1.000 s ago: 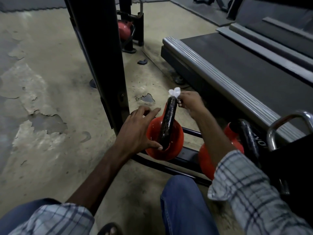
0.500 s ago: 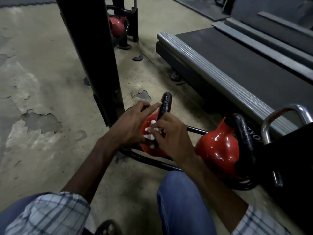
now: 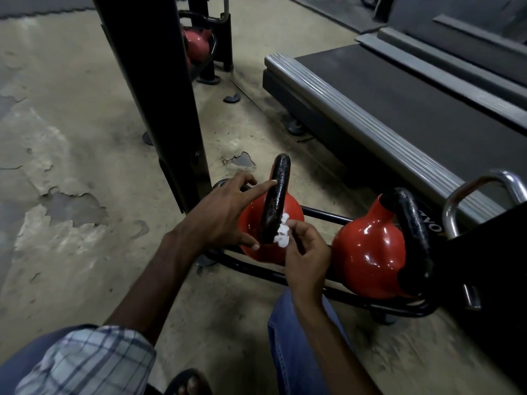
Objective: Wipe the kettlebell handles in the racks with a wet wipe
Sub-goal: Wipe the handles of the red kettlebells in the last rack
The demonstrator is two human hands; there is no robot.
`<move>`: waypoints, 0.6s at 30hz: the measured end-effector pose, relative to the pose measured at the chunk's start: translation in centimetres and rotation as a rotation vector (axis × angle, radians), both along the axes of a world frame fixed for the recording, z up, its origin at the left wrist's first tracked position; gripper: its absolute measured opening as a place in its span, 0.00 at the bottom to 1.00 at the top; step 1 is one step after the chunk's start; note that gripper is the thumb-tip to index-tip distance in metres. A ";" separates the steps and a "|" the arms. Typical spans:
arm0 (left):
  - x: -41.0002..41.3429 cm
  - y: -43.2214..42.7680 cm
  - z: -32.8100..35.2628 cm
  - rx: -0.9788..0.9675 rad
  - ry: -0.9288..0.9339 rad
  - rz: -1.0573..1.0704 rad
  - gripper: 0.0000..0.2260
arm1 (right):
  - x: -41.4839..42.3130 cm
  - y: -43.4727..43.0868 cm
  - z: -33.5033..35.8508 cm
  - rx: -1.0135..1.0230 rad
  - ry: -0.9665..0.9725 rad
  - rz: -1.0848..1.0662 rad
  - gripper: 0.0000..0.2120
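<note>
Pinches wet wipe (image 3: 282,233) with right hand (image 3: 306,252) against near end of kettlebell handle (image 3: 278,195), long axis running up and away from fingers; steadies it with spread left hand (image 3: 219,218)

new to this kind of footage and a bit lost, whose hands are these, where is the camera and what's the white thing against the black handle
There is no machine here. These are a person's two bare hands, filmed by a wide-angle camera worn on their head, looking forward and down. All the pictures come from that one camera; the last is the present moment.

On the worn concrete floor stands a low black rack holding two red kettlebells. The left hand is spread open, its index finger touching the black handle of the left kettlebell and its thumb on the red body. The right hand pinches a crumpled white wet wipe against the lower part of that handle. The second kettlebell sits to the right, untouched. Behind are a black post and a treadmill.
</note>
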State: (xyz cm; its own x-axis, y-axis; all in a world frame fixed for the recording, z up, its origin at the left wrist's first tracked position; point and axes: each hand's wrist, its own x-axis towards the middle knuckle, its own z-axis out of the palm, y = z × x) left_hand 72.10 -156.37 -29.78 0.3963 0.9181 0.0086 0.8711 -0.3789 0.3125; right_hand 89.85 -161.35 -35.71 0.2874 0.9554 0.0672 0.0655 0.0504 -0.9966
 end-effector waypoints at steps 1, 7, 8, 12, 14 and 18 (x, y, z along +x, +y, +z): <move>0.1 0.0 0.1 0.004 -0.008 0.000 0.56 | 0.2 0.7 0.0 -0.020 0.001 0.010 0.11; 0.5 0.0 0.2 0.030 -0.044 0.012 0.55 | 2.0 4.5 0.4 -0.187 -0.093 0.244 0.09; 0.6 0.1 0.2 0.036 -0.046 0.014 0.55 | 2.0 4.8 0.5 -0.200 -0.112 0.264 0.09; 0.7 0.4 0.1 0.037 -0.036 0.025 0.56 | 0.6 5.6 1.2 -0.228 -0.081 0.315 0.07; 0.8 0.4 0.1 0.042 -0.032 0.028 0.56 | 0.0 5.9 1.8 -0.235 -0.025 0.334 0.06; 0.8 0.3 0.2 0.032 -0.034 0.032 0.55 | 0.6 5.2 1.5 -0.242 -0.019 0.341 0.10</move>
State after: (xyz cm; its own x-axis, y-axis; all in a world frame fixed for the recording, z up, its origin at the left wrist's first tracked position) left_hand 72.92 -156.03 -29.61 0.3654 0.9295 0.0511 0.8720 -0.3610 0.3306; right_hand 90.44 -156.19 -34.21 -0.0478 0.9846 -0.1684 0.1037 -0.1628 -0.9812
